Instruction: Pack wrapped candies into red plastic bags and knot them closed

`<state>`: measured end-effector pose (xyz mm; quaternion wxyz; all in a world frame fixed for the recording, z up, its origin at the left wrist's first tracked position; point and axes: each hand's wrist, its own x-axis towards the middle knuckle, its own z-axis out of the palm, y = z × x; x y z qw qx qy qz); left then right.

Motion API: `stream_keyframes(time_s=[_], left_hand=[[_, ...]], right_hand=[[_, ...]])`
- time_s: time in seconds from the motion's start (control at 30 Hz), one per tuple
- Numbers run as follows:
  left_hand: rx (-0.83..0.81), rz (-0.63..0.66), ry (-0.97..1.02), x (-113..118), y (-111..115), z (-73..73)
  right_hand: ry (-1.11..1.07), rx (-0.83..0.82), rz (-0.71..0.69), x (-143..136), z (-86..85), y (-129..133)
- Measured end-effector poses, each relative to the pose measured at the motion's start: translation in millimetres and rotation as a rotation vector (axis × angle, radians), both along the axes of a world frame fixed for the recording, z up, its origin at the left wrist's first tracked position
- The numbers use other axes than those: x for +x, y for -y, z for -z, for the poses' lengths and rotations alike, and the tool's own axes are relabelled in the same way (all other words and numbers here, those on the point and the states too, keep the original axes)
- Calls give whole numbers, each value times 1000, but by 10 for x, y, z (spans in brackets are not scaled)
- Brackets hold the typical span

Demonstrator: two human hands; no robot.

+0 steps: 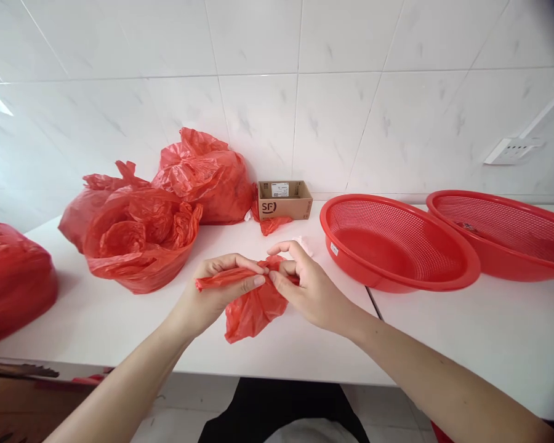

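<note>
A small red plastic bag (253, 314) hangs from both my hands, just over the near part of the white table (323, 351). My left hand (221, 280) pinches its gathered upper edge between thumb and fingers, and a strip of the plastic sticks out to the left. Close beside it, my right hand (305, 283) grips the same edge with thumb and forefinger, the two thumbs almost meeting. What the bag contains, if anything, cannot be seen.
Behind my hands stands an open cardboard box (286, 206). Full red bags (207, 178) crowd the left, with an open red bag (138, 271) in front and another bag (13, 283) at the edge. Two red baskets, a nearer basket (397, 246) and a farther basket (512, 246), sit right.
</note>
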<state>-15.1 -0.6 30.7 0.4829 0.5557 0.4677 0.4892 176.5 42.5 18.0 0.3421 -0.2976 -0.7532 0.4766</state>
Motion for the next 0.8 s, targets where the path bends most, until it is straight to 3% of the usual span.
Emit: stream_keyframes(time_s=[0.27, 0.37, 0.47, 0.6, 0.73, 0.8], left_hand=[[236, 117, -273, -95, 42, -14], [312, 160, -289, -148, 40, 10], [280, 152, -208, -146, 37, 56], [270, -16, -87, -55, 8, 155], [514, -256, -251, 26, -41, 264], [587, -306, -271, 33, -56, 298]], right_hand=[[73, 142, -14, 2, -26, -93], [47, 255, 36, -16, 26, -113], [5, 347, 15, -31, 85, -110], [7, 392, 46, -108, 167, -47], [41, 538, 171, -229, 219, 30], [23, 492, 152, -248, 190, 35]])
